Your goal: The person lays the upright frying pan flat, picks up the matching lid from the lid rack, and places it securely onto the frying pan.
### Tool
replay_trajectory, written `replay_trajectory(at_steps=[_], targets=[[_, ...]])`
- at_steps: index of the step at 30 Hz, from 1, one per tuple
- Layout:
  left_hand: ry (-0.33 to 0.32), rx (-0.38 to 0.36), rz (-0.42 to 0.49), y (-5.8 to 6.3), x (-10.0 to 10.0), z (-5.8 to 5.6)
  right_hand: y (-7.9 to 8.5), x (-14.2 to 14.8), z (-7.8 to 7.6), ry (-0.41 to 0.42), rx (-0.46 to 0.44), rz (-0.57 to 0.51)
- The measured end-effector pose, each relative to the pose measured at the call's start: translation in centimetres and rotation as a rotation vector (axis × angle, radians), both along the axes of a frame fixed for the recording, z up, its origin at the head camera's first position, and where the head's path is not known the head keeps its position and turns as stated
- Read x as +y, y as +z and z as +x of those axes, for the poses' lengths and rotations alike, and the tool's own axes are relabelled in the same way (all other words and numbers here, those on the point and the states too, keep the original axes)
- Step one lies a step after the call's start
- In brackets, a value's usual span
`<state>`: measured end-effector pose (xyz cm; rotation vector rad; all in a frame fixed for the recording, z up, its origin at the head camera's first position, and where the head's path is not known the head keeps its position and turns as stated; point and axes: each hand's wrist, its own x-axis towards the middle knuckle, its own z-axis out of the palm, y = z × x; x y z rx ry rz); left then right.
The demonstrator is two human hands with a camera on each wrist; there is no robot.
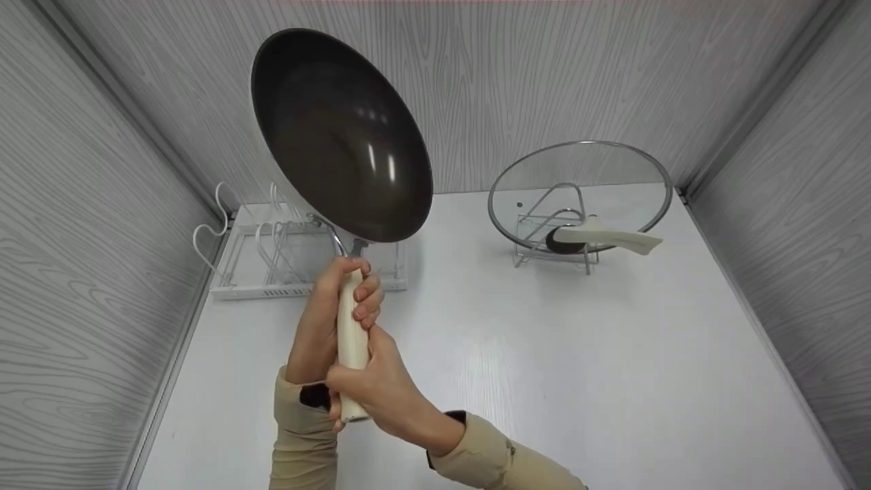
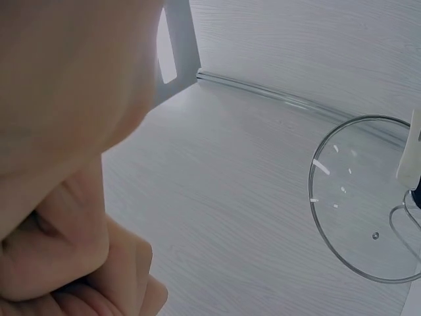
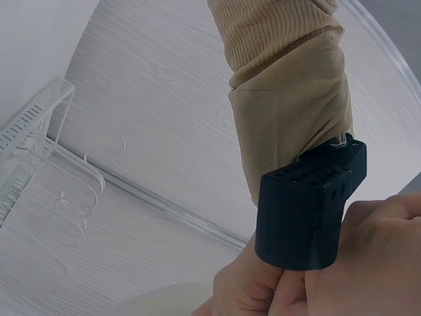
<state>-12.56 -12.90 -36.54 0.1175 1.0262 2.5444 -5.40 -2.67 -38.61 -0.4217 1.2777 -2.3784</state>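
A dark-coated frying pan (image 1: 340, 139) with a cream handle (image 1: 352, 333) is held up and tilted in the head view, its inside facing the camera. My left hand (image 1: 320, 327) grips the handle's upper part, close to the pan, fingers curled round it. Lower down, near the handle's end, my right hand (image 1: 388, 384) grips it too. The left wrist view shows curled fingers (image 2: 72, 243) but no pan. In the right wrist view, a tan sleeve (image 3: 289, 112) and a black wrist device (image 3: 299, 217) cover part of the hands.
Behind the pan on the left stands a white wire rack (image 1: 309, 292), partly hidden. On the right, a glass lid (image 1: 619, 170) with a cream handle (image 1: 612, 238) leans in a small metal stand (image 1: 520, 238). Grey wood-grain panels (image 1: 769, 204) enclose the white surface (image 1: 578, 381).
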Motion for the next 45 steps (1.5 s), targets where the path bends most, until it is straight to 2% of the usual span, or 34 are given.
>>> replay_trajectory(at_steps=[14,23,32,39,45], targets=[[-0.022,0.069,0.042,-0.6,0.2,-0.6,-0.1,0.1,-0.2,0.01,-0.011,0.009],[-0.055,-0.002,0.152,-0.8,0.2,-0.8,-0.1,0.3,-0.2,0.013,-0.012,0.022],[-0.097,-0.017,0.246,-1.2,0.1,-0.7,-0.1,0.4,-0.1,0.023,-0.029,0.034],[-0.114,-0.027,0.258,-1.1,0.0,-0.7,0.2,0.6,0.0,0.028,-0.015,0.034],[-0.071,-0.028,0.21,-0.9,0.2,-0.8,0.4,0.7,-0.3,0.03,0.026,0.041]])
